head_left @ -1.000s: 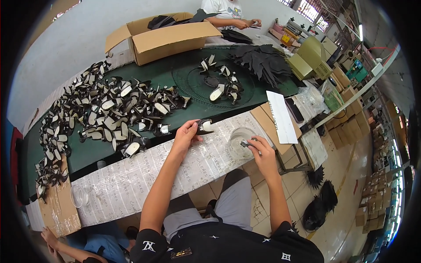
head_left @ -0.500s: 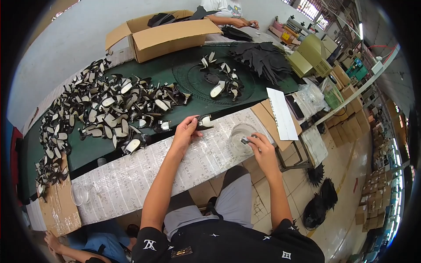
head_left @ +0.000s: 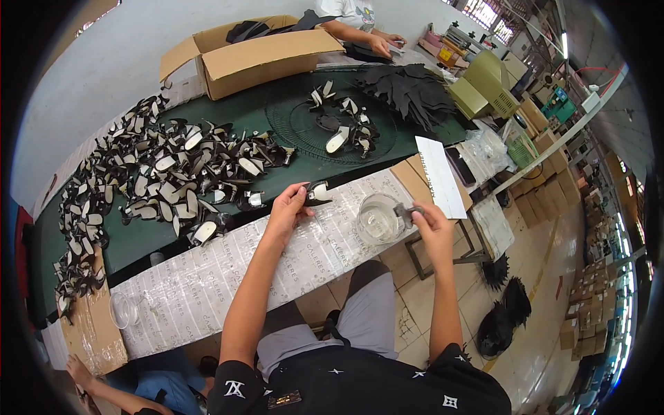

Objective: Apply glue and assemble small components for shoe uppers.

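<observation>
My left hand (head_left: 289,209) is closed around a small black shoe part (head_left: 318,195) with a pale inner face, above the near edge of the bench. In my right hand (head_left: 431,221) is a small dark, flat-ended tool, perhaps a brush (head_left: 403,211), pinched between thumb and fingers at the right rim of a clear round container (head_left: 377,220). What the container holds is hard to make out. Two similar shoe parts (head_left: 206,232) lie along the table's edge to the left of my left hand, beside a large heap (head_left: 173,166) of the same kind.
Beyond stand an open cardboard box (head_left: 270,66), a stack of dark cut pieces (head_left: 408,93) and a round wire grille (head_left: 283,131) with several shoe parts. A white card (head_left: 440,176) lies right. Another clear container (head_left: 124,311) sits left. Co-workers' arms show far and lower left.
My right hand has moved right, taking the dark tool from inside the container to its right rim. My left hand still grips the shoe part. The far co-worker's hands have shifted.
</observation>
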{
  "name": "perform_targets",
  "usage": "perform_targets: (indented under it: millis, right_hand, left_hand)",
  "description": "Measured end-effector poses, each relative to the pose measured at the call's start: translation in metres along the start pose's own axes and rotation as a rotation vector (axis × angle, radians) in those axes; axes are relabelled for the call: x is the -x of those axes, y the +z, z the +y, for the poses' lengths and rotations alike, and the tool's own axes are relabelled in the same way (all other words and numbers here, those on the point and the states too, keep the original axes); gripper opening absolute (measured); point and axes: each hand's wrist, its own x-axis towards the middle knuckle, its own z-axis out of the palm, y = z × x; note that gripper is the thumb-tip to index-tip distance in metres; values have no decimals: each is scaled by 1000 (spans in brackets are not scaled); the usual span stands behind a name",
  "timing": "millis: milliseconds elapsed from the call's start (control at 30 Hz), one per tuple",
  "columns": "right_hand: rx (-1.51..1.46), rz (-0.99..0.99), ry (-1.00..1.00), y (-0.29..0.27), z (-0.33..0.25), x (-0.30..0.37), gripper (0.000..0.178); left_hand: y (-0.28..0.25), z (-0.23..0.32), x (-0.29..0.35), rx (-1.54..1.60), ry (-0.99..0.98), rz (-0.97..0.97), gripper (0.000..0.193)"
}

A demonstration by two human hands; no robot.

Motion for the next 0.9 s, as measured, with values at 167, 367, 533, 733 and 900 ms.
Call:
perform_targets:
  millis: [167, 367, 533, 733, 900]
  right_hand:
    - [-156, 87, 261, -22, -2, -1, 27]
    - [-180, 52, 390, -29, 19, 7, 27]
    - [-158, 73, 354, -25, 24, 10, 26]
    - [-78, 73, 198, -28, 31, 10, 24]
    - [146, 156, -128, -23, 17, 12, 19]
  left_hand:
    - [-4, -1, -1, -12, 18, -10, 34]
    - [-2, -1, -1, -18, 13, -18, 34]
    - [-1, 1, 0, -24, 6, 1, 34]
    - [2, 2, 1, -15, -5, -17, 33]
    - [-2, 0, 0, -6, 3, -21, 33]
